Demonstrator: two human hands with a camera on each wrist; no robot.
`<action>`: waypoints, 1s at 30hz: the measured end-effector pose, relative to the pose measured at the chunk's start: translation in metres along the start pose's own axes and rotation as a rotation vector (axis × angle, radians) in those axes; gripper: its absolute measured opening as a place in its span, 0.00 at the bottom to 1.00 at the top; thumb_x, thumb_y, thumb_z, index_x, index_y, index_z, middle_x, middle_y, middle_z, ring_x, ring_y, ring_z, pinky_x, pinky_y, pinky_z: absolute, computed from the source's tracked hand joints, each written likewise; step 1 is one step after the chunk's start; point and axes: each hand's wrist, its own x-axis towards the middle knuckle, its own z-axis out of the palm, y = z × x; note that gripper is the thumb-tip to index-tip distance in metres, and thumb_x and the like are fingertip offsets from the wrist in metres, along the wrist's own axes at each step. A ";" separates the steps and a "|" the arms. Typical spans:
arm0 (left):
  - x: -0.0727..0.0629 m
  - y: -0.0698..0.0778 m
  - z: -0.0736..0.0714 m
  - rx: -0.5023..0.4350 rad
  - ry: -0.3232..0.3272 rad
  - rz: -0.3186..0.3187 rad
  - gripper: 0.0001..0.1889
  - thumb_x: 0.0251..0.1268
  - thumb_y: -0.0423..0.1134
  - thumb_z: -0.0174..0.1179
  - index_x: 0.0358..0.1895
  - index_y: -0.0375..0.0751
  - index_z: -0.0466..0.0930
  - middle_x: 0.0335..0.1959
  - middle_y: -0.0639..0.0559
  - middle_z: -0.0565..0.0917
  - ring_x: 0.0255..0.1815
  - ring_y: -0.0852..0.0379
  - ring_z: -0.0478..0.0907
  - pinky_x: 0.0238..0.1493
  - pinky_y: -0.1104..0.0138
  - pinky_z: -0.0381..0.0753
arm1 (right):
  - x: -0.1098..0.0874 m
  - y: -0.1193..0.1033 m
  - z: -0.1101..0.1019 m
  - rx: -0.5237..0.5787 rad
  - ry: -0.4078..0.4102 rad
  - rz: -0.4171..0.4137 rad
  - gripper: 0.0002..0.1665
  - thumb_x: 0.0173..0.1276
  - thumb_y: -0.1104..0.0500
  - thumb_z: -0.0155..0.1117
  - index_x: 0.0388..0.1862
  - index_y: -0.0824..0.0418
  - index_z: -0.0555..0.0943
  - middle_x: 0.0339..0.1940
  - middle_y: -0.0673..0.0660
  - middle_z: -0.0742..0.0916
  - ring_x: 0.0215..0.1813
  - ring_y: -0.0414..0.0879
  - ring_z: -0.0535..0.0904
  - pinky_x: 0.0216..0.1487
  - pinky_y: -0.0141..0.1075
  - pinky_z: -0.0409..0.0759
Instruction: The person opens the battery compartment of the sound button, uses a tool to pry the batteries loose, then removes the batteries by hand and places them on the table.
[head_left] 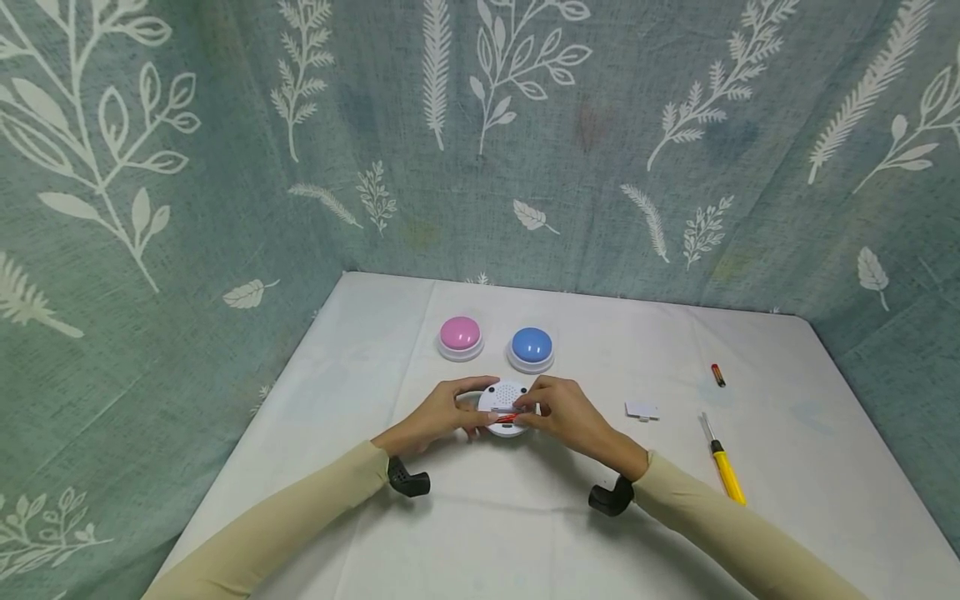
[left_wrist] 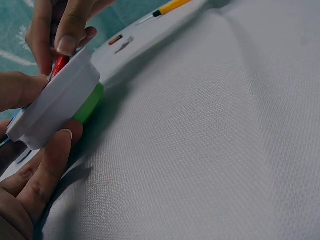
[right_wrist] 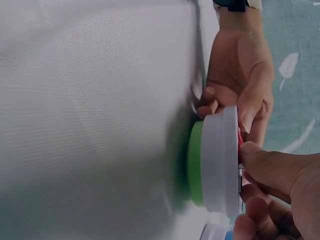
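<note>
White-covered bench (head_left: 480,533) below everything. Left hand (head_left: 438,410) grasping green button (head_left: 504,395) by rim; right hand (head_left: 573,417) at green button's base, finger and thumb pinching. Green button between hands, dome facing down. Pink button (head_left: 461,335) beyond green button, leftward; blue button (head_left: 531,346) beyond, slightly right. Yellow screwdriver (head_left: 726,467) well right of green button. White cover (head_left: 642,410) right of green button. Red battery (head_left: 506,419) on green button's base, pinched. Loose battery (head_left: 717,375) well right of green button.
</note>
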 end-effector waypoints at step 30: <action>0.003 0.005 0.000 0.060 0.010 -0.020 0.38 0.61 0.45 0.76 0.74 0.53 0.72 0.35 0.39 0.89 0.29 0.49 0.86 0.33 0.62 0.84 | 0.002 0.003 -0.012 -0.082 -0.054 -0.120 0.07 0.63 0.64 0.78 0.40 0.57 0.92 0.36 0.48 0.90 0.32 0.39 0.80 0.32 0.29 0.77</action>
